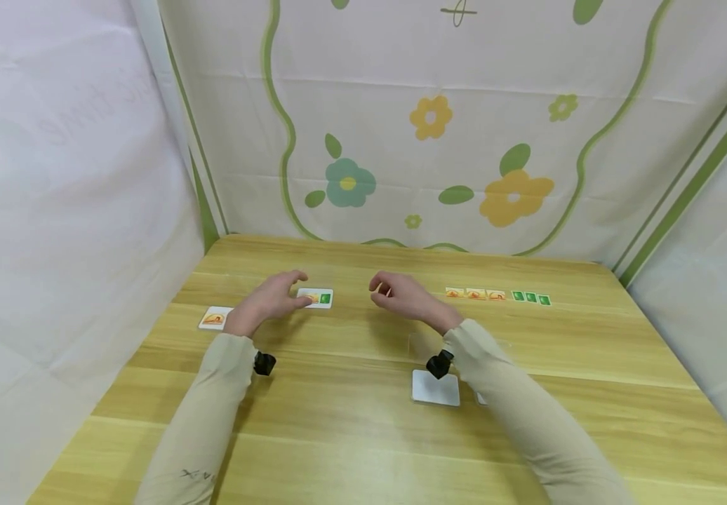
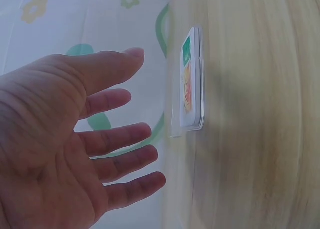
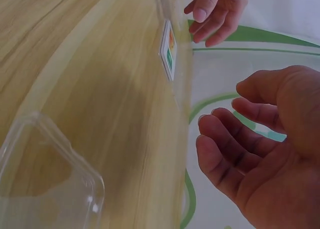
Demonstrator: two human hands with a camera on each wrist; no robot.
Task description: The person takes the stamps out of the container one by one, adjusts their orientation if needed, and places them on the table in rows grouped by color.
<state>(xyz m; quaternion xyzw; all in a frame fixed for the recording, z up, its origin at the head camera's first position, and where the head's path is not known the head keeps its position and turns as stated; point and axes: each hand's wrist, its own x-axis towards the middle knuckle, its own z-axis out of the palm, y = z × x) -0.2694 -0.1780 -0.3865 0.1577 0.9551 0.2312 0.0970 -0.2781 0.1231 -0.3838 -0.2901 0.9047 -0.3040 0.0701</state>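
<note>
In the head view a white card (image 1: pixel 324 299) with an orange and a green picture lies on the table. My left hand (image 1: pixel 270 300) is beside it, fingers spread and thumb tip overlapping the card. The left wrist view shows the card's layered white edge (image 2: pixel 198 84) and a gap between it and the bare fingers. My right hand (image 1: pixel 404 297) hovers to the card's right, fingers loosely curled, with nothing in it. Left of my left wrist lies another white card (image 1: pixel 213 319) with an orange picture, partly covered by the wrist.
Small orange picture pieces (image 1: pixel 476 294) and green ones (image 1: pixel 530 297) form a row at the back right. A blank white card (image 1: pixel 436 389) lies near my right forearm, which hides most of another. A clear plastic tray (image 3: pixel 95 189) sits below my right hand. Flowered cloth (image 1: pixel 401 154) stands behind the table.
</note>
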